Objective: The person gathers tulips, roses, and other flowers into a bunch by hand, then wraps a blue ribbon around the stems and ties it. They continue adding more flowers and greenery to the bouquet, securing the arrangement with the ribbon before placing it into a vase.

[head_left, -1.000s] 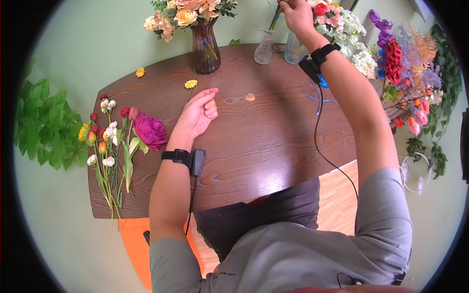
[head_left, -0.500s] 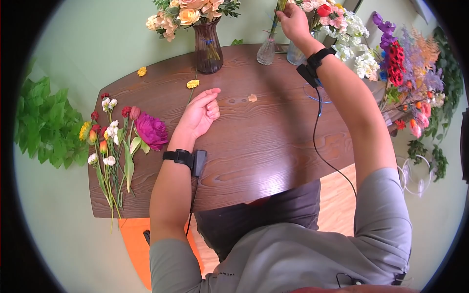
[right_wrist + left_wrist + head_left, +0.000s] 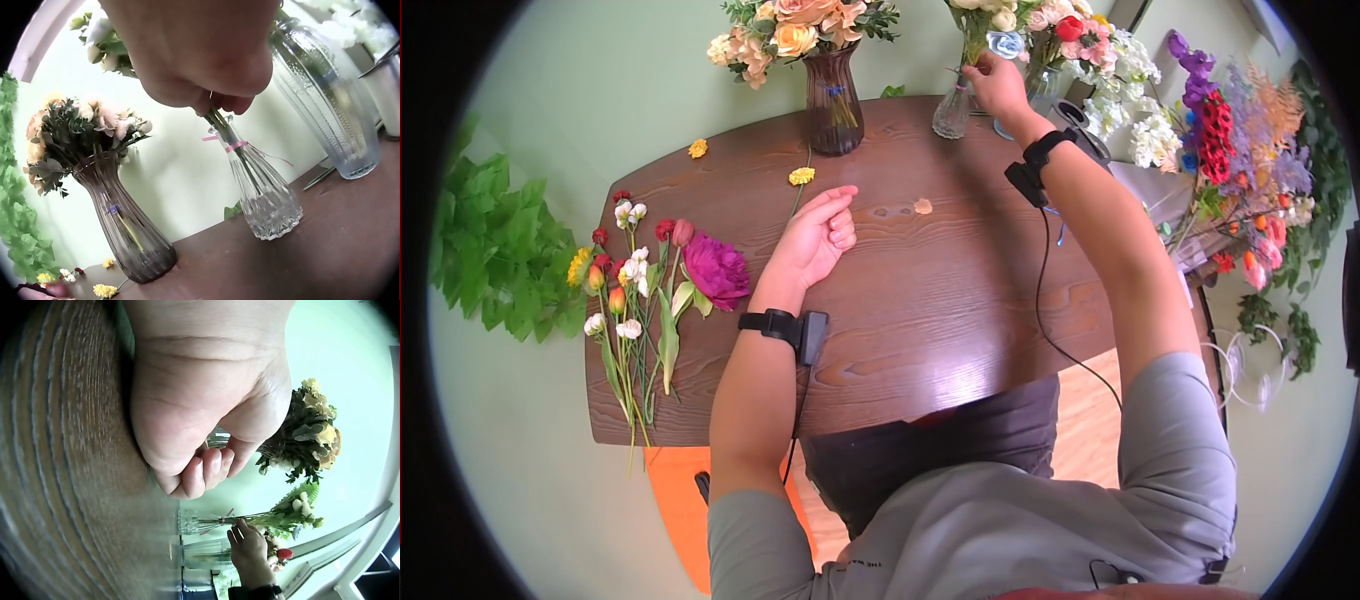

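At the back of the table, the right hand (image 3: 1000, 88) pinches flower stems just above the mouth of a small clear glass vase (image 3: 951, 112). White blooms and a pale blue rose (image 3: 1005, 44) rise above that hand. In the right wrist view the stems (image 3: 226, 128) run down inside the ribbed vase (image 3: 265, 200), which has a pink ribbon (image 3: 237, 146) at its neck. The left hand (image 3: 814, 237) rests on the table with fingers loosely curled, holding nothing, beside a yellow flower (image 3: 801, 176). The left wrist view also shows its loosely curled fingers.
A brown glass vase (image 3: 834, 105) with peach flowers stands back centre. Loose stems and a purple bloom (image 3: 715, 271) lie at the left. A larger clear vase (image 3: 337, 106) stands right of the small one. Purple and orange flowers (image 3: 1250, 150) are at the right; a petal (image 3: 922, 206) lies mid-table.
The right hand has come down slightly toward the small vase with the stems, and the white blooms and blue rose have come into view. The left hand keeps its pose on the table.
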### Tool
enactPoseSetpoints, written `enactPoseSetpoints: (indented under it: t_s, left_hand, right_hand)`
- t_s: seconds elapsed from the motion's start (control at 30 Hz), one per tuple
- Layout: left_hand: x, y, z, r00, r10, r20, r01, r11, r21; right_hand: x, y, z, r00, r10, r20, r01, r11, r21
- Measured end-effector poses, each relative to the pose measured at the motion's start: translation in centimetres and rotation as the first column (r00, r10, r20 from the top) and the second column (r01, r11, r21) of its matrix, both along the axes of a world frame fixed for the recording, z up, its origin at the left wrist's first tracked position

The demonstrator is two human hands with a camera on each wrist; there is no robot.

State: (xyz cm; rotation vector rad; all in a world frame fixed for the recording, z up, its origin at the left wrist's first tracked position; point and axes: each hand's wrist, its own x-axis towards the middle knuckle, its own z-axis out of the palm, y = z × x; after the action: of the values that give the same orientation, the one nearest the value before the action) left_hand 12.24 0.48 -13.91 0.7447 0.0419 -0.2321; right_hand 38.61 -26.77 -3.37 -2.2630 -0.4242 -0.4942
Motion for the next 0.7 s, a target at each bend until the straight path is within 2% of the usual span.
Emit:
enactPoseSetpoints:
  t_s: [0.1,0.2,0.3,0.4,0.5,0.6,0.7]
  left_hand:
    - [0.0,0.0,0.0,1.0,0.0,0.001,0.0,1.0,-0.002]
    - [0.0,0.0,0.0,1.0,0.001,0.001,-0.001,1.0,0.001]
    - [0.0,0.0,0.0,1.0,0.002,0.003,-0.002,1.0,0.004]
    - [0.0,0.0,0.0,1.0,0.002,0.002,-0.002,1.0,0.004]
    - [0.0,0.0,0.0,1.0,0.004,-0.001,-0.004,1.0,0.004]
    - [0.0,-0.1,0.1,1.0,0.003,0.0,-0.003,1.0,0.003]
    - [-0.1,-0.1,0.3,1.0,0.007,-0.005,-0.007,1.0,0.001]
  right_hand:
    - [-1.3,0.2,0.2,0.999,-0.034,-0.031,0.035,0.998,0.042]
    - [2.3,-0.3,-2.6,0.993,-0.008,0.117,-0.002,0.997,0.079]
    - [-2.3,1.0,0.6,0.999,-0.016,-0.035,0.023,0.976,0.216]
    - [-1.2,0.5,1.0,0.999,0.032,-0.021,-0.027,0.982,0.185]
    - [0.4,0.4,-0.1,0.998,0.009,-0.068,0.005,0.98,0.198]
    - [-2.8,1.1,1.5,0.99,0.055,-0.13,-0.018,0.962,0.271]
    - [-0.4,0.8,-0.3,0.982,0.114,-0.151,-0.062,0.948,0.312]
